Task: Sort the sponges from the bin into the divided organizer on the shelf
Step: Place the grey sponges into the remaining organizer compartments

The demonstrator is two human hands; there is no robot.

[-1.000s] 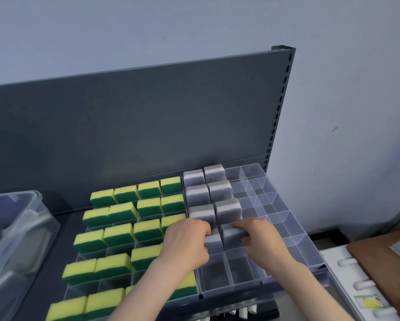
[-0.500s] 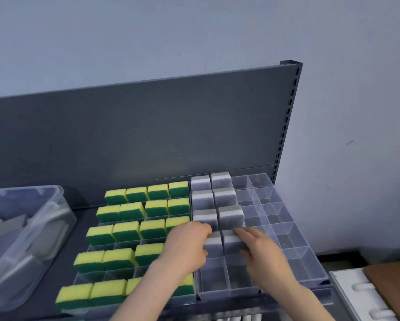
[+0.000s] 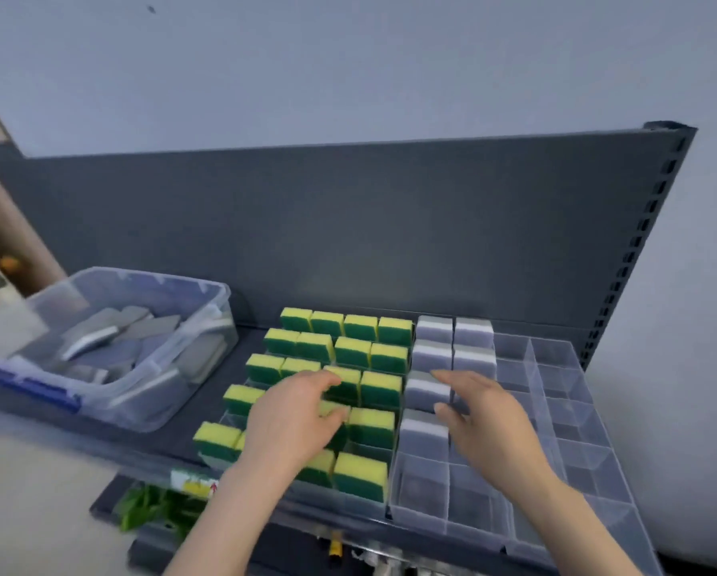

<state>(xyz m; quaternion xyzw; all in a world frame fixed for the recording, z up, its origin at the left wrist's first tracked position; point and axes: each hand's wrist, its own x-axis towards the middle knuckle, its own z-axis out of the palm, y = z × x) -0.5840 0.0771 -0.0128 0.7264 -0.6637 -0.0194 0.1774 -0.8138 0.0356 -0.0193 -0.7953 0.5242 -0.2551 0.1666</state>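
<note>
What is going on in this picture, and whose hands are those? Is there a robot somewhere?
No robot here. These are a person's two bare hands, and the camera sits on that person's head, looking forward and down, so you see what they see.

The left hand hovers over yellow-and-green sponges standing in little boxes. The right hand reaches over grey sponges beside them. Both hands look open and hold nothing.

All those little boxes belong to one clear organizer on a dark shelf. Many boxes on its right side have no sponge yet.

On the left stands a clear bin with more grey sponges piled inside. The person is sorting sponges from the bin into the boxes.
</note>
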